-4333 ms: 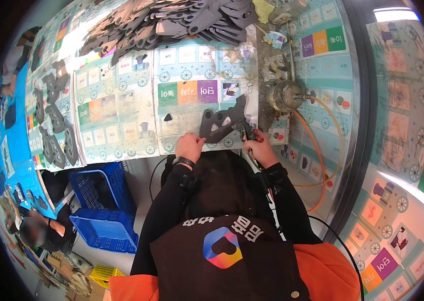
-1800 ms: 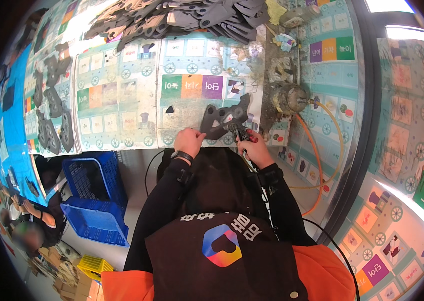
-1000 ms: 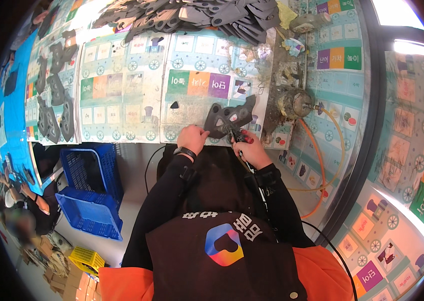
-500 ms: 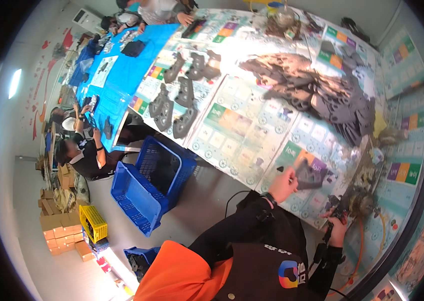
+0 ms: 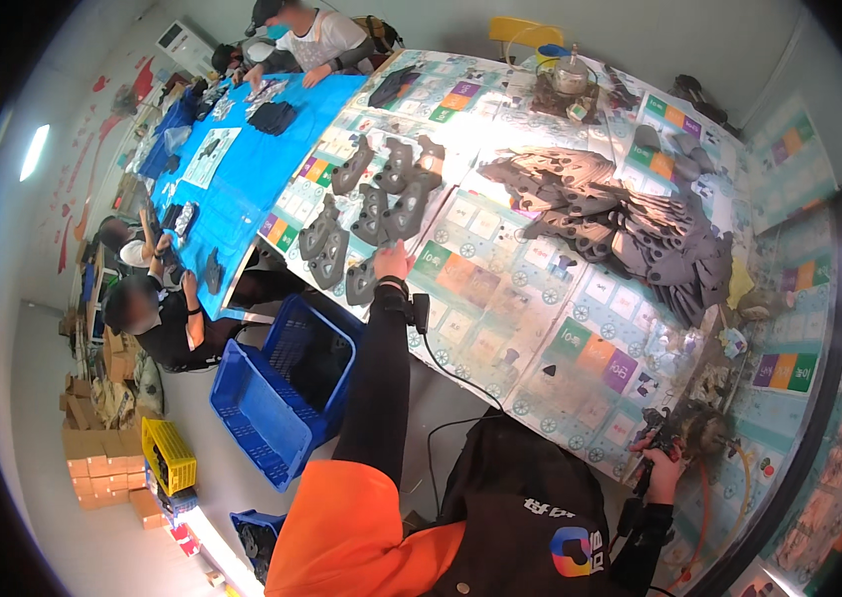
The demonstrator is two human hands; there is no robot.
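My left hand (image 5: 394, 263) reaches across the table to a group of dark grey moulded pieces with cut-out holes. Its fingers are closed at the lower end of one dark grey moulded piece (image 5: 409, 207), which lies beside another such piece (image 5: 372, 215). A further dark grey piece (image 5: 361, 283) is just left of the hand. At the table's near right corner, my right hand (image 5: 663, 470) is wrapped round a dark handheld tool (image 5: 655, 434). The tool's exact kind cannot be made out.
A heap of dark, flat pieces (image 5: 630, 214) covers the far right. Blue crates (image 5: 267, 418) stand left of the table on the floor. A cable (image 5: 451, 370) hangs from my left wrist. Co-workers (image 5: 157, 308) sit at the blue-covered table (image 5: 242, 189); another person (image 5: 326, 45) is at the far end.
My left hand has moved left and away from the near right part of the table. The grey piece from there now lies in the group. My right hand stays at the corner with the tool.
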